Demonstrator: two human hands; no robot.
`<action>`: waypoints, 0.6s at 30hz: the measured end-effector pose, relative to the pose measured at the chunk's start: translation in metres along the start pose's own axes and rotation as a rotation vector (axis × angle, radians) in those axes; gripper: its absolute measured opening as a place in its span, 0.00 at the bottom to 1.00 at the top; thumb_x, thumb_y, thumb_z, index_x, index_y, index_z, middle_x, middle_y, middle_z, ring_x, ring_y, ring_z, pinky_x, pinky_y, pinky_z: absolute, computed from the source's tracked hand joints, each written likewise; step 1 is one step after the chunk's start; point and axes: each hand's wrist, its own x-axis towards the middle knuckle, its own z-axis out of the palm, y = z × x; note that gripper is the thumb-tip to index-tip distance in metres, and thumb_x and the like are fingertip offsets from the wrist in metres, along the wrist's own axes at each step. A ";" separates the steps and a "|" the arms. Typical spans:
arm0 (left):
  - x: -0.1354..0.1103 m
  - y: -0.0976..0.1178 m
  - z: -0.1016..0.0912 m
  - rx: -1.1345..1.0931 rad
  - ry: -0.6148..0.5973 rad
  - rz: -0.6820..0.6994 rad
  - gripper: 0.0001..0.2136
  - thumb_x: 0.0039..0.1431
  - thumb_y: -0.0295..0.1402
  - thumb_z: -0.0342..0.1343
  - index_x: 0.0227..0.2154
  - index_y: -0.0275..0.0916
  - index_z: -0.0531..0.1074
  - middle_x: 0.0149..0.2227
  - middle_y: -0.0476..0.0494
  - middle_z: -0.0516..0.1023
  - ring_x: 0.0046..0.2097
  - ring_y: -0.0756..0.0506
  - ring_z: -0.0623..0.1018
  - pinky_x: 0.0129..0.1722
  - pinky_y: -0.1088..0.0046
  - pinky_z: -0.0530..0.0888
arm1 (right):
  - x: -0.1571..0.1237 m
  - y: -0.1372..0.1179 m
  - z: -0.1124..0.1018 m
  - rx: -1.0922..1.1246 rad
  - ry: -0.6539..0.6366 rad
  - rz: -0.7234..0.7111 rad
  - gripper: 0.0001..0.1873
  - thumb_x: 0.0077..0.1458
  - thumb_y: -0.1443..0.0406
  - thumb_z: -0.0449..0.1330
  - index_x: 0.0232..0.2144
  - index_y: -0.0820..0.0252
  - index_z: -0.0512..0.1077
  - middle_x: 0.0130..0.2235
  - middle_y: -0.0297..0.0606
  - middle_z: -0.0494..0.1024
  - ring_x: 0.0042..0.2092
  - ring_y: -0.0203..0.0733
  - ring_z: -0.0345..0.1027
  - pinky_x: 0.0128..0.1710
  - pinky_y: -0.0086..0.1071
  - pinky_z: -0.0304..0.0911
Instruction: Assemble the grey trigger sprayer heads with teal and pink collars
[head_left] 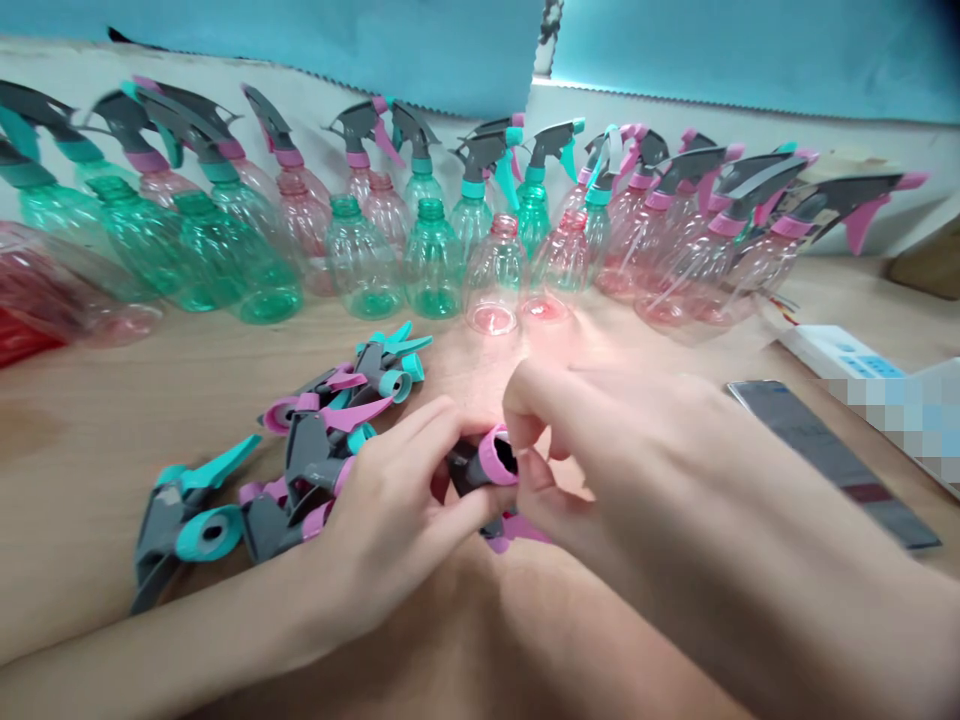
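My left hand (397,490) is closed around a grey trigger spray head (493,460), whose pink collar faces right with its dark opening showing. At the collar's right edge, my right hand (581,430) has its thumb and fingertips pinched together. Whatever lies between those fingertips, if anything, is hidden or too small to make out. Beside my left hand lies a loose pile of spray heads (307,450), grey with pink or turquoise triggers and collars. A turquoise-collared spray head (161,520) rests at the pile's near left.
Behind my hands stand several open bottles (495,280), green and pink. Rows of bottles fitted with spray heads (682,220) line the wall. A dark flat packet (832,460) and a white-and-blue item (847,350) lie to the right on the wooden table (217,390).
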 end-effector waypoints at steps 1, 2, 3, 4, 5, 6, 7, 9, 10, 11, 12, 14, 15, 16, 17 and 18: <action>0.000 0.000 0.000 0.000 -0.014 -0.007 0.08 0.56 0.26 0.56 0.37 0.41 0.67 0.29 0.55 0.69 0.24 0.54 0.67 0.23 0.80 0.64 | 0.000 0.005 -0.002 0.007 0.040 0.019 0.04 0.49 0.71 0.55 0.29 0.58 0.64 0.24 0.35 0.71 0.21 0.36 0.58 0.18 0.31 0.45; 0.001 0.001 0.000 -0.003 -0.031 -0.015 0.08 0.56 0.28 0.58 0.38 0.42 0.68 0.29 0.55 0.70 0.24 0.54 0.67 0.24 0.80 0.64 | 0.000 0.010 -0.006 0.012 0.084 0.029 0.04 0.49 0.70 0.56 0.27 0.56 0.64 0.23 0.32 0.70 0.20 0.34 0.58 0.18 0.30 0.46; 0.001 0.001 0.000 -0.009 -0.046 -0.023 0.09 0.56 0.29 0.59 0.39 0.42 0.68 0.29 0.55 0.71 0.24 0.54 0.67 0.24 0.79 0.64 | 0.000 0.016 -0.010 0.029 0.130 0.041 0.05 0.49 0.69 0.57 0.26 0.55 0.64 0.22 0.28 0.69 0.20 0.33 0.58 0.18 0.29 0.47; 0.001 0.001 0.000 -0.018 -0.062 -0.033 0.09 0.56 0.31 0.60 0.39 0.43 0.68 0.30 0.55 0.72 0.25 0.54 0.68 0.25 0.79 0.64 | 0.001 0.023 -0.015 0.085 0.139 0.061 0.04 0.50 0.68 0.57 0.26 0.54 0.65 0.22 0.27 0.69 0.21 0.32 0.60 0.18 0.28 0.50; 0.001 0.001 0.000 -0.027 -0.076 -0.046 0.10 0.56 0.32 0.60 0.40 0.43 0.68 0.31 0.56 0.73 0.25 0.54 0.69 0.25 0.79 0.65 | 0.002 0.028 -0.020 0.167 0.126 0.066 0.03 0.52 0.65 0.57 0.26 0.53 0.66 0.24 0.27 0.71 0.23 0.32 0.63 0.19 0.27 0.55; 0.001 0.000 0.001 -0.033 -0.087 -0.060 0.10 0.57 0.32 0.60 0.40 0.43 0.68 0.31 0.56 0.74 0.26 0.54 0.69 0.26 0.80 0.65 | 0.004 0.033 -0.024 0.255 0.040 0.040 0.04 0.54 0.62 0.56 0.28 0.52 0.68 0.27 0.27 0.74 0.26 0.33 0.66 0.22 0.27 0.58; 0.001 0.000 0.001 -0.037 -0.088 -0.065 0.10 0.57 0.33 0.60 0.41 0.44 0.68 0.32 0.56 0.74 0.26 0.54 0.69 0.26 0.80 0.65 | 0.006 0.038 -0.027 0.308 -0.039 0.016 0.04 0.55 0.61 0.57 0.28 0.52 0.68 0.29 0.27 0.75 0.28 0.33 0.67 0.23 0.26 0.60; 0.001 -0.001 0.001 -0.038 -0.076 -0.060 0.10 0.57 0.33 0.60 0.41 0.43 0.68 0.31 0.56 0.73 0.26 0.54 0.69 0.25 0.80 0.65 | 0.009 0.042 -0.029 0.355 -0.124 -0.006 0.04 0.56 0.62 0.57 0.30 0.52 0.70 0.31 0.26 0.76 0.31 0.32 0.68 0.26 0.26 0.61; 0.000 -0.001 0.002 -0.037 -0.065 -0.049 0.10 0.57 0.33 0.60 0.41 0.43 0.68 0.29 0.56 0.73 0.25 0.54 0.69 0.24 0.80 0.64 | 0.011 0.042 -0.027 0.356 -0.147 -0.012 0.03 0.56 0.63 0.57 0.30 0.52 0.70 0.32 0.26 0.76 0.31 0.31 0.68 0.26 0.25 0.61; 0.000 -0.002 0.002 -0.038 -0.055 -0.036 0.10 0.57 0.33 0.60 0.40 0.43 0.68 0.29 0.56 0.72 0.25 0.54 0.69 0.24 0.80 0.64 | 0.013 0.042 -0.025 0.353 -0.168 -0.018 0.03 0.56 0.64 0.57 0.31 0.52 0.71 0.32 0.26 0.76 0.30 0.30 0.67 0.26 0.25 0.60; 0.000 -0.002 0.002 -0.040 -0.048 -0.023 0.09 0.57 0.33 0.60 0.40 0.42 0.68 0.28 0.56 0.72 0.25 0.54 0.69 0.24 0.80 0.64 | 0.015 0.041 -0.022 0.353 -0.188 -0.023 0.04 0.56 0.65 0.56 0.31 0.53 0.71 0.32 0.25 0.76 0.30 0.29 0.66 0.25 0.25 0.59; 0.000 -0.002 0.002 -0.047 -0.047 -0.009 0.09 0.57 0.32 0.60 0.40 0.42 0.68 0.30 0.56 0.72 0.26 0.53 0.70 0.25 0.79 0.65 | 0.017 0.039 -0.016 0.363 -0.211 -0.028 0.03 0.55 0.66 0.57 0.31 0.54 0.71 0.31 0.25 0.75 0.28 0.28 0.65 0.24 0.25 0.56; -0.001 -0.002 0.002 -0.051 -0.049 -0.007 0.10 0.56 0.32 0.60 0.40 0.43 0.68 0.31 0.55 0.73 0.27 0.53 0.71 0.26 0.79 0.66 | 0.018 0.039 -0.014 0.360 -0.201 -0.023 0.03 0.54 0.66 0.57 0.31 0.55 0.71 0.30 0.25 0.75 0.28 0.28 0.64 0.23 0.25 0.55; -0.001 -0.002 0.001 -0.055 -0.055 -0.007 0.10 0.56 0.32 0.60 0.41 0.43 0.68 0.32 0.55 0.74 0.28 0.52 0.72 0.27 0.79 0.66 | 0.018 0.038 -0.012 0.346 -0.174 -0.018 0.02 0.54 0.65 0.58 0.30 0.55 0.71 0.29 0.25 0.75 0.27 0.28 0.63 0.23 0.25 0.54; -0.001 -0.002 0.001 -0.057 -0.059 -0.008 0.11 0.56 0.31 0.60 0.41 0.43 0.68 0.33 0.54 0.74 0.30 0.52 0.73 0.28 0.79 0.67 | 0.018 0.038 -0.012 0.321 -0.133 -0.015 0.02 0.53 0.63 0.59 0.29 0.55 0.71 0.28 0.24 0.74 0.27 0.28 0.63 0.22 0.25 0.53; -0.001 -0.002 0.001 -0.058 -0.059 -0.009 0.11 0.56 0.31 0.60 0.41 0.43 0.68 0.34 0.54 0.75 0.31 0.51 0.73 0.28 0.78 0.67 | 0.018 0.039 -0.012 0.289 -0.090 -0.013 0.03 0.52 0.62 0.60 0.28 0.55 0.71 0.27 0.24 0.74 0.26 0.28 0.63 0.22 0.25 0.52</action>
